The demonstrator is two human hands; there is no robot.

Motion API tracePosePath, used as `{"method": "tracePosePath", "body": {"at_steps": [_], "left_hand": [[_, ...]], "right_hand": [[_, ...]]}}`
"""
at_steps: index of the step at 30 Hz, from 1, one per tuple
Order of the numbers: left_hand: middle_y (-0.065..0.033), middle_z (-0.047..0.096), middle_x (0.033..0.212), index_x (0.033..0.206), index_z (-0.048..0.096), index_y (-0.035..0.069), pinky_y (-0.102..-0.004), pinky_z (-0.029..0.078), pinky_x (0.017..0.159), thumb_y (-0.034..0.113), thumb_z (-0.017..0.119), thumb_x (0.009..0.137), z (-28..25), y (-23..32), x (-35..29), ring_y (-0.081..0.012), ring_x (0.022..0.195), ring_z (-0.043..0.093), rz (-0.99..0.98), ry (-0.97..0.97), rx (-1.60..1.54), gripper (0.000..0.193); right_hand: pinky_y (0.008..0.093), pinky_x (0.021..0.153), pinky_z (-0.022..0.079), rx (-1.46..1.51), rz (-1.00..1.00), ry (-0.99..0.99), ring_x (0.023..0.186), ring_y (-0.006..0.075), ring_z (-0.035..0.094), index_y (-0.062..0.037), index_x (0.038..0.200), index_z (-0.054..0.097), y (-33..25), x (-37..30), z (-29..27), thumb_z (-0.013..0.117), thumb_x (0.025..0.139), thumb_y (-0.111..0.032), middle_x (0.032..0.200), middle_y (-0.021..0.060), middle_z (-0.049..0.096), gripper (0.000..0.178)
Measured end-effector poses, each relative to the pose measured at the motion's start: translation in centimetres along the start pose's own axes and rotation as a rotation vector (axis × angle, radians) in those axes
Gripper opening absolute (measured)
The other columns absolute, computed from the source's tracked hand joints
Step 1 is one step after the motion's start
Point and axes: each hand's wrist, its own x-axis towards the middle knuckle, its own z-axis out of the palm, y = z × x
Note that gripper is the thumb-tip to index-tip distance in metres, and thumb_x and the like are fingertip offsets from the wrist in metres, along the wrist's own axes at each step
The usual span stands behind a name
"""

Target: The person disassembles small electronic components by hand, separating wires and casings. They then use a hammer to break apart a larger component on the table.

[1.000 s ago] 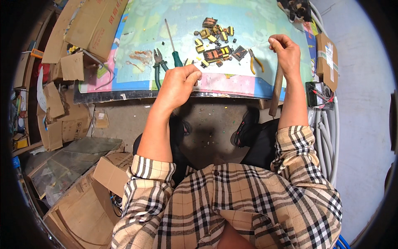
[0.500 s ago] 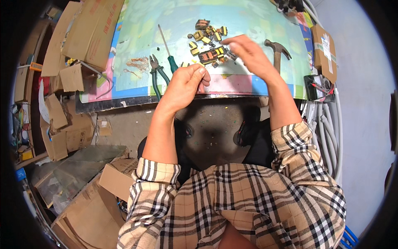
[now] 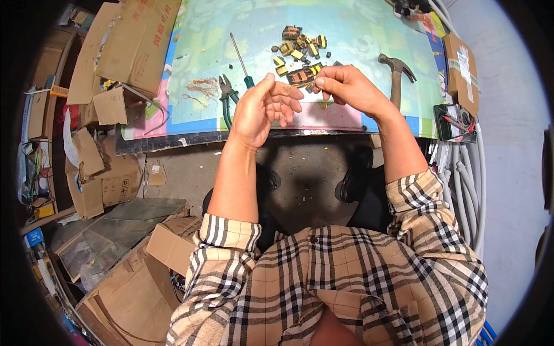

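Above the front edge of the table, my left hand is turned palm inward with its fingers apart and nothing in it. To its right, my right hand has thumb and forefinger pressed together; whatever they may pinch is too small to make out. Just beyond both hands lies a loose cluster of small black-and-yellow parts, with a larger black, orange and yellow block at its near side. A screwdriver and green-handled pliers lie beyond and left of my left hand.
A claw hammer lies right of my right hand. Thin copper wire strands sit left of the pliers. Cardboard boxes stand at the table's left, another box at its right. A black case with red leads rests at the right corner.
My left hand has opened from a closed grip and turned its palm inward. My right hand has come nearer to me, its thumb and forefinger now together. The whole view has shifted slightly.
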Motion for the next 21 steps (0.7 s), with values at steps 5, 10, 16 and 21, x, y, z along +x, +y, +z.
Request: {"method": "tracePosePath", "body": {"at_steps": [5,10,16,21], "left_hand": [[-0.0097,0.065,0.077,0.09,0.065,-0.002,-0.0276,0.045,0.071,0.033,0.049,0.096,0.4,-0.4,0.2,-0.0139,0.07,0.058,0.141,0.087,0.36,0.039],[-0.0054,0.064,0.078,0.087,0.066,0.0,-0.0284,0.041,0.083,0.02,0.057,0.092,-0.5,-0.6,0.4,-0.013,0.079,0.056,0.203,0.16,0.455,0.023],[-0.0119,0.066,0.088,0.091,0.067,0.002,-0.0358,0.042,0.086,0.013,0.062,0.083,0.5,-1.3,0.3,-0.0256,0.083,0.062,0.516,0.491,0.973,0.015],[-0.0127,0.065,0.091,0.093,0.067,0.005,-0.0398,0.043,0.085,0.014,0.068,0.077,2.8,-1.1,0.2,-0.0307,0.092,0.06,0.702,0.404,1.215,0.018]], "right_hand": [[0.0191,0.053,0.036,-0.057,-0.016,0.002,0.06,0.0038,0.045,-0.0048,0.094,0.067,0.1,0.2,-0.1,0.057,0.092,-0.024,0.07,-0.0034,0.057,0.022],[0.02,0.056,0.042,0.081,-0.048,-0.049,0.068,0.0053,0.056,-0.0013,0.101,0.064,0.6,0.1,-0.3,0.059,0.09,-0.016,0.08,0.0016,0.064,0.019],[0.0207,0.055,0.042,0.057,-0.039,-0.04,0.066,0.0068,0.059,-0.0006,0.098,0.059,0.0,0.0,-0.1,0.058,0.09,-0.013,0.08,0.0037,0.064,0.015],[0.0211,0.054,0.041,0.066,-0.029,-0.06,0.062,0.0063,0.057,-0.001,0.097,0.058,0.1,0.1,0.1,0.058,0.09,-0.012,0.073,0.0033,0.064,0.013]]}}
